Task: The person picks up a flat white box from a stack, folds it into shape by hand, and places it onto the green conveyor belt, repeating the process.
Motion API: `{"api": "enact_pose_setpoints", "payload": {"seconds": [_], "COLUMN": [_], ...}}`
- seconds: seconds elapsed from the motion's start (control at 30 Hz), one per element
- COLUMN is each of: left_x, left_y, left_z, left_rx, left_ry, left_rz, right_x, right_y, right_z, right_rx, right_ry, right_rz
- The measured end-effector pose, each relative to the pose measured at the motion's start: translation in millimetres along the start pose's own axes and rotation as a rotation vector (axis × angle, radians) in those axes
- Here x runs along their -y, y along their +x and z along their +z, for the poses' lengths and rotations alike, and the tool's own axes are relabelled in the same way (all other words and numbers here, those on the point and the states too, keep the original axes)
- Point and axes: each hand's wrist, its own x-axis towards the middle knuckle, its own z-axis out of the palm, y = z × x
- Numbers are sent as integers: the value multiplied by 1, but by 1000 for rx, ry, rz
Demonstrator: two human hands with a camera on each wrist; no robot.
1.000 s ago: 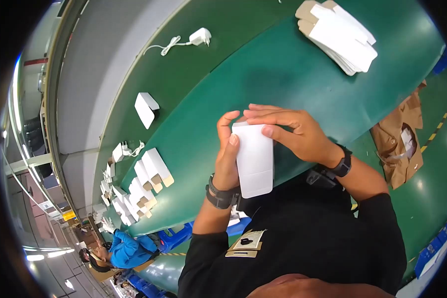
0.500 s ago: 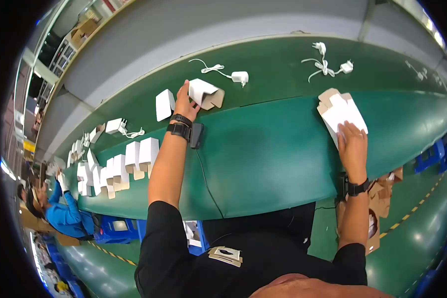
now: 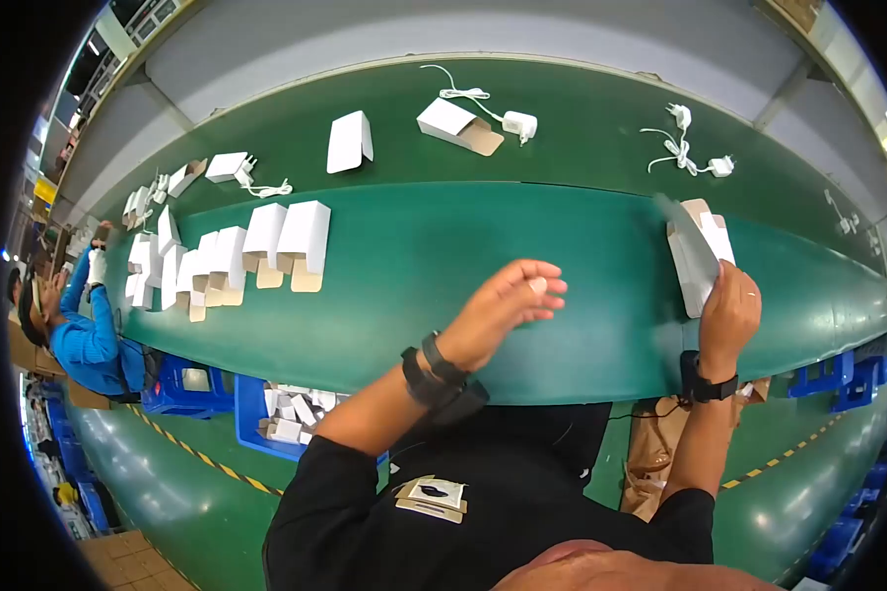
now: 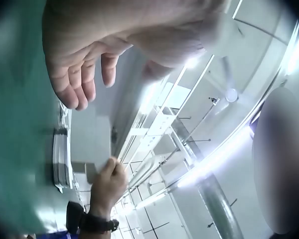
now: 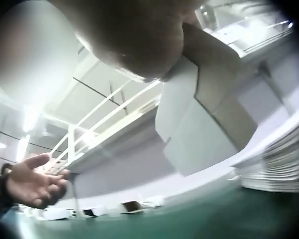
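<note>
My right hand [image 3: 731,313] pinches a flat white carton [image 3: 693,246] by its near edge, raised at a tilt from the stack of flat cartons [image 3: 715,229]. The right wrist view shows this carton [image 5: 199,139] with its brown inner side and flaps, above the layered edges of the stack [image 5: 279,172]. My left hand [image 3: 503,310] hovers over the near middle of the green table, holding nothing, its fingers loosely bent. Farther back lies a white box [image 3: 453,120] with its brown flap open, close to a white plug adapter [image 3: 519,125].
Another white box [image 3: 349,143] stands at the back. Several folded boxes [image 3: 304,236] line the table's left side. More adapters with cables [image 3: 682,148] lie back right. A blue bin [image 3: 256,424] of white pieces sits below the front edge. A person in blue [image 3: 94,325] works far left.
My left hand has left the folded box at the back and come toward me. My right hand, earlier resting on the stack, has lifted a carton from it. The head view has shifted.
</note>
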Motion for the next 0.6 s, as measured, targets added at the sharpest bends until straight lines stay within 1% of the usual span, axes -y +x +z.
{"api": "enact_pose_setpoints", "payload": {"seconds": [0.03,0.07,0.1,0.17,0.2,0.23,0.27,0.3,0.33,0.37,0.4,0.43,0.47,0.5,0.57,0.6], "left_x": [1,4,7,11,10,10,10,10,9,6,4,3,5,7,7,7], "left_y": [-1,1,5,7,7,7,6,4,0,-6,-12,-17,-20,-25,-33,-37], "left_z": [14,27,41,60,61,59,55,51,43,34,25,19,16,14,12,14], "left_rx": [-10,-2,-41,-117,-101,-88,-77,-70,-63,8,76,139,131,230,407,367], "left_ry": [-2,-6,-78,-215,-208,-170,-131,-90,-76,-77,-78,-83,-71,-11,107,125], "left_rz": [-35,-42,67,277,261,319,378,435,416,387,353,320,298,182,-8,24], "right_x": [15,40,68,109,128,143,147,150,153,155,152,143,134,124,105,97], "right_y": [7,15,21,13,8,3,2,3,3,3,2,2,4,13,40,46], "right_z": [-10,-25,-36,-46,-54,-60,-63,-66,-70,-72,-73,-73,-72,-75,-82,-81], "right_rx": [-180,-220,-258,-234,-194,-159,-165,-94,-24,46,41,184,330,332,703,713], "right_ry": [44,144,245,532,620,711,704,821,942,1068,1080,1248,1413,1426,1294,1320], "right_rz": [-29,-93,-149,-248,-226,-201,-178,-183,-186,-186,-156,-1,152,166,340,288]}}
